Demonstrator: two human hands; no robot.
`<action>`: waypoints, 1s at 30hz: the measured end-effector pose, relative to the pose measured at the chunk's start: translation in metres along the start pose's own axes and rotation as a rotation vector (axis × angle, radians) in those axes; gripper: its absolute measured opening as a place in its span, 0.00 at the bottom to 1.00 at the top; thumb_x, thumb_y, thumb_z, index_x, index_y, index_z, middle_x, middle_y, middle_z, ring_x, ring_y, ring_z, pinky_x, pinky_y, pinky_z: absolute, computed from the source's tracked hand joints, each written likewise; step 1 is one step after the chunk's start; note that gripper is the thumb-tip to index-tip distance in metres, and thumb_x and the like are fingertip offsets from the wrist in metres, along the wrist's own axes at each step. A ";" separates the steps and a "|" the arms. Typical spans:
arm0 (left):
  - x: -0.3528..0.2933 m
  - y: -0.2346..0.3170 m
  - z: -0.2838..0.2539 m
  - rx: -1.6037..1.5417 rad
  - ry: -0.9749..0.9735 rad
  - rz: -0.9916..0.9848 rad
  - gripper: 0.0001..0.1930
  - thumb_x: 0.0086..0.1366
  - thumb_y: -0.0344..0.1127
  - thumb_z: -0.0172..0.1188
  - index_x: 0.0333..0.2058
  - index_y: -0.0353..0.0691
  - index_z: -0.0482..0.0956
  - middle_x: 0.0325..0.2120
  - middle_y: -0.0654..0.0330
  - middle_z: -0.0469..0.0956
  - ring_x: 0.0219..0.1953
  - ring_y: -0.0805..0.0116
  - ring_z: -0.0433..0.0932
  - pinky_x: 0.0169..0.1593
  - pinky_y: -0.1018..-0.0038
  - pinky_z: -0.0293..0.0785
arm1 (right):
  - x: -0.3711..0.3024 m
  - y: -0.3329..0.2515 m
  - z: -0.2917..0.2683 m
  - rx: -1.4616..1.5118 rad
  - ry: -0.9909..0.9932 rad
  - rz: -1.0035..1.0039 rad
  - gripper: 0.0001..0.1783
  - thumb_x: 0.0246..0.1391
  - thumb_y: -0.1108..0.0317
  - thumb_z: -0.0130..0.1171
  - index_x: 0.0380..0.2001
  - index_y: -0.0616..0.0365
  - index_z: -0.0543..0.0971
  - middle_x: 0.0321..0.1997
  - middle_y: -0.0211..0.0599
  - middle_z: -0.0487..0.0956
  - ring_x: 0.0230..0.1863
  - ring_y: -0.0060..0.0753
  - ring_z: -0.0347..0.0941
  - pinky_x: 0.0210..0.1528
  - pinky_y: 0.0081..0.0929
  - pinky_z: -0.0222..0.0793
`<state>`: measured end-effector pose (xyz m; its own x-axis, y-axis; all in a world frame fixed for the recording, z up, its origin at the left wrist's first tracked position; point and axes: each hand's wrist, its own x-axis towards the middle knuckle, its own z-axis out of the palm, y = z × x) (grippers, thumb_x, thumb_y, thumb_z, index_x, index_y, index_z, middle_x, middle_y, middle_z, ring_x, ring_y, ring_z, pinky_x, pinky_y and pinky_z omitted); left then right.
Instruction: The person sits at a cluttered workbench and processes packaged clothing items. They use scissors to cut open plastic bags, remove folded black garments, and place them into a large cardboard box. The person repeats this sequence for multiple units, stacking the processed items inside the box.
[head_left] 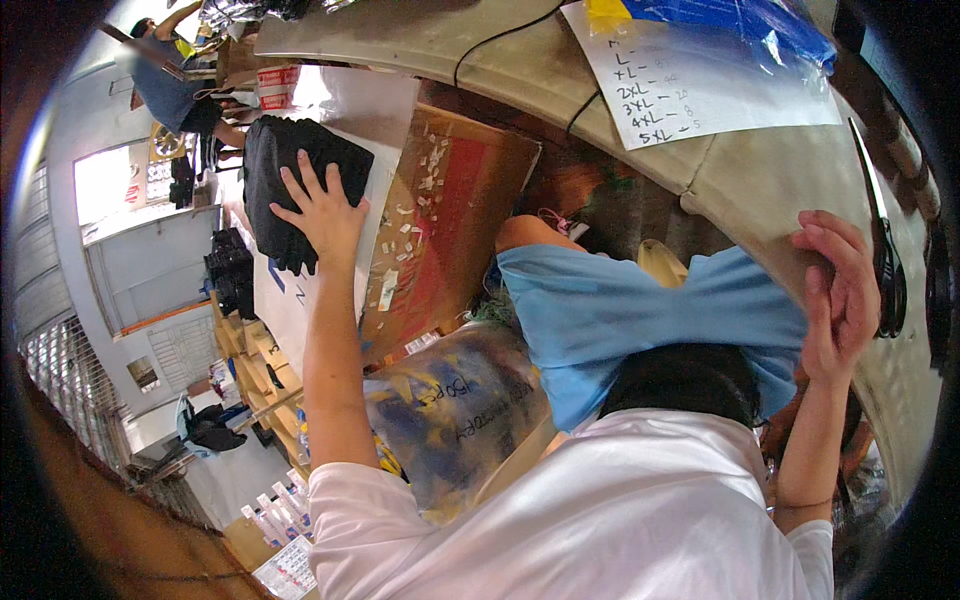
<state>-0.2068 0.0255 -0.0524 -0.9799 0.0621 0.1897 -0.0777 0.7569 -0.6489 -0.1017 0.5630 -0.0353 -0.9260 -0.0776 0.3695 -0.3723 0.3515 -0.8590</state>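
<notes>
My left hand [325,215] lies with spread fingers on top of a stack of folded black cloth [272,165], pressing against it without gripping. The stack sits on a white board [385,105] at the left, and its folded edges show along the side. Over at the right, my right hand [840,290] hovers by the edge of the pale table [745,190]. Its fingers are loosely curved, the thumb stands apart, and I see nothing held in it.
A handwritten sheet [700,100] lies on the table under blue plastic packaging [735,25]. Scissors [885,270] rest at the right. Beside my left arm are a cardboard piece [440,215] with paper scraps and a wrapped bundle [460,400]. Another person [175,85] stands far left.
</notes>
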 end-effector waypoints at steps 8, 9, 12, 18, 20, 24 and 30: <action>-0.007 -0.021 -0.016 -0.380 0.238 -0.072 0.35 0.42 0.49 0.71 0.50 0.49 0.69 0.64 0.50 0.53 0.66 0.51 0.51 0.64 0.45 0.45 | -0.006 0.004 0.004 -0.116 0.038 0.050 0.14 0.56 0.75 0.50 0.45 0.67 0.74 0.51 0.51 0.72 0.51 0.41 0.70 0.51 0.34 0.68; -0.011 -0.039 -0.021 -0.534 0.364 -0.216 0.34 0.44 0.48 0.71 0.50 0.46 0.68 0.59 0.50 0.59 0.61 0.51 0.58 0.62 0.50 0.53 | -0.010 0.003 0.006 -0.157 0.064 0.052 0.14 0.56 0.72 0.50 0.44 0.67 0.75 0.50 0.51 0.73 0.51 0.42 0.70 0.52 0.36 0.67; -0.054 -0.142 0.037 -1.220 0.973 -1.054 0.30 0.53 0.52 0.65 0.47 0.38 0.68 0.43 0.54 0.71 0.43 0.55 0.74 0.47 0.59 0.72 | -0.015 -0.018 0.028 -0.089 -0.004 0.019 0.20 0.58 0.58 0.51 0.43 0.66 0.75 0.48 0.52 0.73 0.52 0.45 0.69 0.55 0.43 0.63; -0.096 -0.159 0.168 -2.382 0.034 -1.510 0.30 0.60 0.64 0.49 0.50 0.47 0.68 0.34 0.58 0.70 0.40 0.61 0.72 0.43 0.59 0.69 | 0.118 -0.082 0.256 0.770 -0.523 0.294 0.29 0.62 0.48 0.40 0.53 0.62 0.69 0.57 0.45 0.68 0.60 0.39 0.63 0.61 0.39 0.56; -0.065 -0.138 0.147 -2.503 0.036 -1.474 0.39 0.59 0.69 0.46 0.61 0.47 0.61 0.56 0.57 0.69 0.53 0.53 0.69 0.58 0.57 0.62 | 0.188 -0.074 0.349 0.708 -0.659 0.374 0.35 0.63 0.41 0.35 0.61 0.57 0.62 0.64 0.42 0.62 0.64 0.39 0.57 0.65 0.36 0.51; -0.066 -0.126 0.202 -2.460 -0.287 -1.242 0.49 0.56 0.77 0.36 0.66 0.47 0.52 0.66 0.56 0.52 0.67 0.51 0.51 0.63 0.47 0.48 | 0.299 -0.047 0.484 0.613 -0.836 0.766 0.42 0.60 0.35 0.32 0.66 0.55 0.54 0.69 0.44 0.55 0.67 0.45 0.53 0.65 0.41 0.50; -0.065 -0.123 0.187 -2.453 -0.055 -1.231 0.47 0.59 0.75 0.32 0.66 0.44 0.50 0.67 0.56 0.49 0.68 0.56 0.46 0.67 0.57 0.42 | 0.285 -0.053 0.549 0.858 -0.928 0.715 0.36 0.62 0.46 0.44 0.65 0.60 0.57 0.64 0.44 0.63 0.63 0.41 0.60 0.64 0.36 0.56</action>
<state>-0.1681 -0.1934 -0.1232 -0.7329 -0.5730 -0.3669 -0.0715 -0.4715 0.8790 -0.3809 0.0098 -0.0795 -0.5094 -0.8094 -0.2923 0.5634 -0.0569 -0.8242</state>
